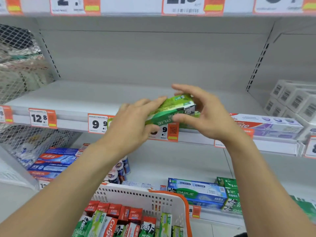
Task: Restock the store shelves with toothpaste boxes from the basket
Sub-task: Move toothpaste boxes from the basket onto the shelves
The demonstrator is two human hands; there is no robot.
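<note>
1. White plastic basket, orange-rimmed, sits nearest you, packed with upright toothpaste boxes.
2. Your left hand grips the green toothpaste box, thumb beneath, fingers over its top.
3. Your right hand pinches its far end.
4. Box is held above the middle shelf edge.

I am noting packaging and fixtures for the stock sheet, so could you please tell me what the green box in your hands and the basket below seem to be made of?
The green toothpaste box looks like thin printed cardboard with a slightly glossy finish: sharp folded edges, light sheen. The basket looks like moulded matt plastic, white with an orange rim: uniform punched slots in its wall.
</note>
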